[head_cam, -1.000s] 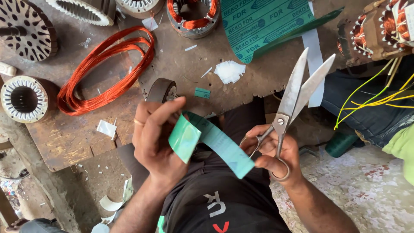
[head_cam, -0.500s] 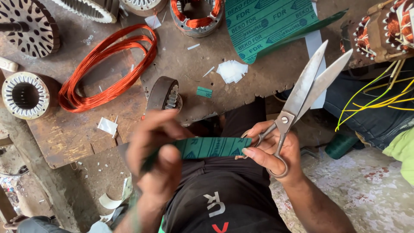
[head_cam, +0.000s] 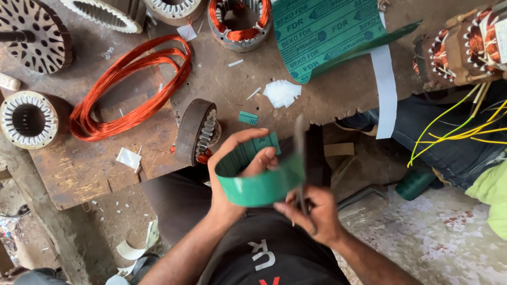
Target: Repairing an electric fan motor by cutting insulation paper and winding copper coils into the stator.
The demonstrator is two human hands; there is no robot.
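Two hands work above your lap. Your left hand (head_cam: 235, 174) grips the curved green strip (head_cam: 261, 184), fingers closed. Your right hand (head_cam: 311, 214) is closed on the scissors (head_cam: 301, 158), blades edge-on at the strip, below the worktop (head_cam: 222, 84).

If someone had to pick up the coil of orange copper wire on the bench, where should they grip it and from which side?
Probably the near, lower end of the orange copper wire coil, from the bench's front edge. There the strands bunch into a tight bend over bare wood; the far loops spread apart and lie close to the stator.
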